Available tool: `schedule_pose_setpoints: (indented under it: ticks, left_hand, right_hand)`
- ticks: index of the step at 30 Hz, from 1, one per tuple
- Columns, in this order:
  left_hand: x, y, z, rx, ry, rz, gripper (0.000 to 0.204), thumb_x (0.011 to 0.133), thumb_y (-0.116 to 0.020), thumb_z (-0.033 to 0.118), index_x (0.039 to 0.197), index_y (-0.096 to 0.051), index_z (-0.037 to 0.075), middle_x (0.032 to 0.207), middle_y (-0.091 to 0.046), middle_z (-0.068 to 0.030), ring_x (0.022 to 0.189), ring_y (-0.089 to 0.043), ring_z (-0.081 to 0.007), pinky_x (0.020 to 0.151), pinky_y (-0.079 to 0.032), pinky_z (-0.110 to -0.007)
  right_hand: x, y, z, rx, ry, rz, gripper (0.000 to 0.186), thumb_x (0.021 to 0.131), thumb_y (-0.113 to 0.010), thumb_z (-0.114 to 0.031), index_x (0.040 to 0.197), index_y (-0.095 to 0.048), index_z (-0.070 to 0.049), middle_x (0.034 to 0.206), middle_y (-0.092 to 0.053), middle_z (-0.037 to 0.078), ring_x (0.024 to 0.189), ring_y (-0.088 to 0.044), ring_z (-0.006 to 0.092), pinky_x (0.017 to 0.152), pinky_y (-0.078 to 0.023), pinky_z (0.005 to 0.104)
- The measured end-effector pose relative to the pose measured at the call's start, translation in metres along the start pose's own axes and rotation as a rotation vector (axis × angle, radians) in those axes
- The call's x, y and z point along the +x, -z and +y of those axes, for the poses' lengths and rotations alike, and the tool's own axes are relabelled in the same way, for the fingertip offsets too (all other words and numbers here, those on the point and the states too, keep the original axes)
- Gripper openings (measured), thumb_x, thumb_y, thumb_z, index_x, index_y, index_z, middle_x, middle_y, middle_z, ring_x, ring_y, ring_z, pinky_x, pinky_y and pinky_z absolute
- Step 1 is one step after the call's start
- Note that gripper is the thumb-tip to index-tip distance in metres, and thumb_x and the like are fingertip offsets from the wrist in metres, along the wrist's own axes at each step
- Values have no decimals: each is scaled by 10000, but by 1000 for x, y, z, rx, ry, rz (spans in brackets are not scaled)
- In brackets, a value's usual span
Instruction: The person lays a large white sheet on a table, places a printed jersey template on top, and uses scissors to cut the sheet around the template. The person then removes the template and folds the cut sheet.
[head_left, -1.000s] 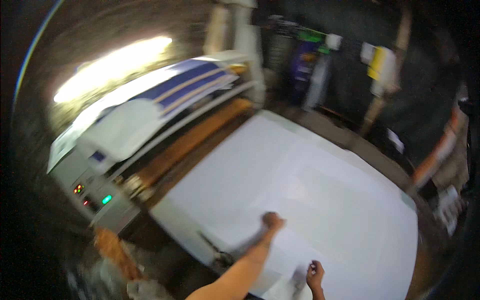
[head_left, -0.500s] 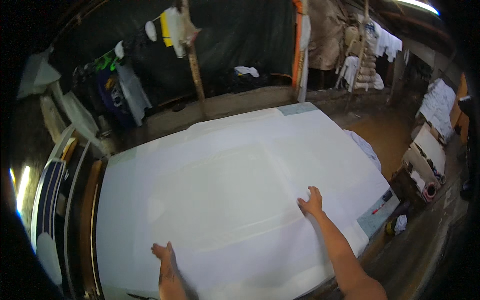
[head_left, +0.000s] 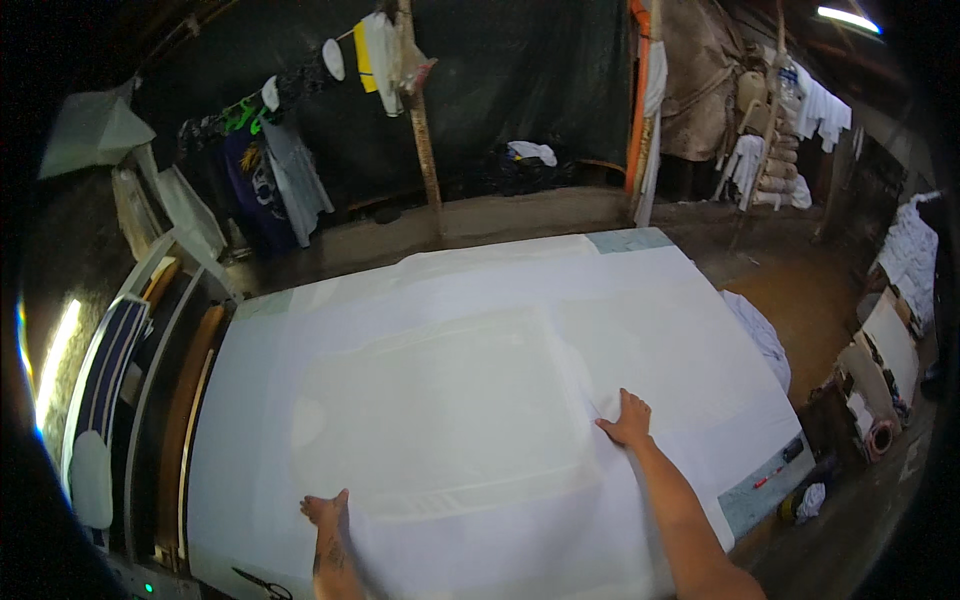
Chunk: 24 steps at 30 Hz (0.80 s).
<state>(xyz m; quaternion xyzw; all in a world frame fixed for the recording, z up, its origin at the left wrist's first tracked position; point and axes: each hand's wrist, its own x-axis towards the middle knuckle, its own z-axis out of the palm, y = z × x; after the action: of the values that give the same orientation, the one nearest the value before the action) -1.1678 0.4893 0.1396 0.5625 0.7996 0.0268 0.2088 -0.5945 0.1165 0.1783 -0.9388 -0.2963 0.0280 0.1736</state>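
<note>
A broad white cloth (head_left: 660, 340) lies spread over a large table, with a paler off-white rectangular sheet or panel (head_left: 450, 400) on it. My left hand (head_left: 325, 509) rests on the white fabric near the panel's lower left corner, its fingers spread and holding nothing. Further right, my right hand (head_left: 630, 420) touches the fabric beside the panel's right edge, thumb stretched out and fingers apart. Faint creases show along the panel's lower edge. Dark-handled scissors (head_left: 265, 583) lie on the near left of the table.
A red pen (head_left: 768, 478) and a small black object (head_left: 793, 449) lie on the table's bare grey-green right corner. Wooden-edged frames (head_left: 185, 420) stand along the left side. Bundled white cloth (head_left: 757, 335) hangs past the right edge. A wooden post (head_left: 425, 150) rises behind the table.
The whole view has shifted, so the table sits slightly lower and further right. More of the scissors shows. Both hands stay on the fabric with little movement.
</note>
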Motion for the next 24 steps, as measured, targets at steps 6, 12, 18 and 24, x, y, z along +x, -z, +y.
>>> schedule_pose_setpoints:
  ticks: [6, 12, 18, 24]
  left_hand:
    - [-7, 4, 23, -122, 64, -10, 1206, 592, -811, 512, 1442, -148, -30, 1504, -157, -237, 1396, -166, -377, 1120, -243, -473]
    - [-2, 6, 25, -107, 47, 150, 1245, 636, -715, 633, 1432, -95, -97, 1527, -79, -231, 1424, -69, -343, 1148, -125, -460]
    - [15, 1, 13, -32, -28, 64, 1204, 612, -763, 584, 1416, -171, -88, 1512, -116, -249, 1417, -70, -365, 1149, -131, -438]
    - [36, 8, 16, -429, -113, 51, 969, 615, -821, 284, 1339, -256, -23, 1405, -276, -258, 1328, -253, -384, 1107, -239, -415]
  right_hand:
    - [10, 11, -4, -74, 60, -41, 785, 743, -699, -318, 1366, -336, -9, 1141, -541, 220, 1030, -548, 355, 874, -444, 455]
    - [30, 20, -8, -240, 148, 66, 448, 734, -639, -115, 1136, -495, 23, 936, -623, 219, 806, -641, 366, 727, -522, 455]
    - [32, 13, -87, -189, 205, 128, 243, 713, -637, -43, 936, -550, -7, 829, -648, 194, 781, -643, 390, 705, -522, 469]
    - [-21, -53, -269, 126, 434, 15, 181, 705, -521, 12, 879, -551, -24, 883, -615, 227, 814, -598, 445, 752, -480, 519]
